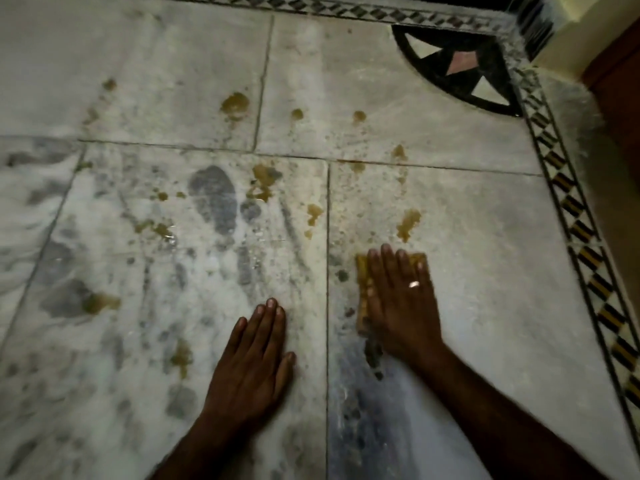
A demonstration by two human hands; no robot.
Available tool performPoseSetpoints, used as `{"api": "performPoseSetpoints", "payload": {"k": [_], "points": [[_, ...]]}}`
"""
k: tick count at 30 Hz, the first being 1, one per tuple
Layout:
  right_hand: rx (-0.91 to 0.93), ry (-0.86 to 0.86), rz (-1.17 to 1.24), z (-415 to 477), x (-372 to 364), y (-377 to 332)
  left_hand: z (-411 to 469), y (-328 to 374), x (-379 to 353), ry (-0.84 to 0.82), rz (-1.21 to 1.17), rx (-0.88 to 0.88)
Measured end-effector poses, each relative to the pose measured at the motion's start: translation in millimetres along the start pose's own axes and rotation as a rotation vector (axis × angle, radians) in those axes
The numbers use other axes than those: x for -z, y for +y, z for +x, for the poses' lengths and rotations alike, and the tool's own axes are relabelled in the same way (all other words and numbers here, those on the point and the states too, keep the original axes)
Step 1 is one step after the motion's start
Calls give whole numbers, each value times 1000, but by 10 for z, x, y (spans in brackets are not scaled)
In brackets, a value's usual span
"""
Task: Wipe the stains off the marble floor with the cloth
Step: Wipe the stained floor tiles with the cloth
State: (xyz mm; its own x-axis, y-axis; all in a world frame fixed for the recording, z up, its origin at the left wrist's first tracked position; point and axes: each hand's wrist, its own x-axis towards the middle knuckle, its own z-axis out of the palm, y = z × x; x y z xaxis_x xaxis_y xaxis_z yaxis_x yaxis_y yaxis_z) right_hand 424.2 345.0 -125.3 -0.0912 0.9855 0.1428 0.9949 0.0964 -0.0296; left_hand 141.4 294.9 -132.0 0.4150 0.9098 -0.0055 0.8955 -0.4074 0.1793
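Marble floor (485, 271) is seen from above in the head view, laid in large pale slabs with grey veining and thin dark joints (328, 209). Yellow-brown stains (408, 220) are scattered over the slabs, most of them beyond the hands; one long stain lies just past the right fingertips.

The cloth (362, 271), yellow, is pressed flat on the floor under the right hand (401, 299), on the slab to the right of a long joint. Only its left edge and far right corner are seen past the hand. The fingers (388, 265) of this hand are held straight and close together on top of the cloth, not curled round it, and are slightly blurred. A ring (414, 284) is worn on one of them. A dark smear (372, 355) is seen on the floor by the right wrist.

The left hand (249, 368) is laid palm-down on the bare floor just left of the same joint, near the right hand but apart from it. Its fingers (266, 320) are straight and together, and nothing is held.

A patterned border (575, 209) of black, yellow and white pieces is run along the right and far edges. A black quarter-circle inlay (426, 64) with pink and white triangles is set in the far right corner, and a cream wall (581, 29) is seen beyond it.
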Motion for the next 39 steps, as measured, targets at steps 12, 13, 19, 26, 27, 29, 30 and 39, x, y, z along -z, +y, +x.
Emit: {"api": "performPoseSetpoints", "payload": {"k": [12, 13, 19, 26, 27, 29, 30, 39], "points": [[410, -53, 73, -52, 13, -1126, -102, -151, 2, 76, 51, 115], [444, -81, 71, -183, 34, -1075, -134, -132, 2, 76, 51, 120], [335, -83, 43, 90, -24, -826, -454, -54, 70, 8, 6, 161], [364, -37, 127, 775, -182, -1775, -571, -50, 157, -38, -4, 271], [414, -28, 151, 648, -193, -1873, -645, -53, 158, -26, -13, 292], [495, -52, 174, 278, -129, -1928, -875, -34, 162, 4, -11, 265], [531, -68, 166, 105, -81, -1868, -1004, -16, 157, -1, 3, 219], [408, -116, 42, 511, -87, -1264, -1291, -80, 234, -63, -90, 591]]}}
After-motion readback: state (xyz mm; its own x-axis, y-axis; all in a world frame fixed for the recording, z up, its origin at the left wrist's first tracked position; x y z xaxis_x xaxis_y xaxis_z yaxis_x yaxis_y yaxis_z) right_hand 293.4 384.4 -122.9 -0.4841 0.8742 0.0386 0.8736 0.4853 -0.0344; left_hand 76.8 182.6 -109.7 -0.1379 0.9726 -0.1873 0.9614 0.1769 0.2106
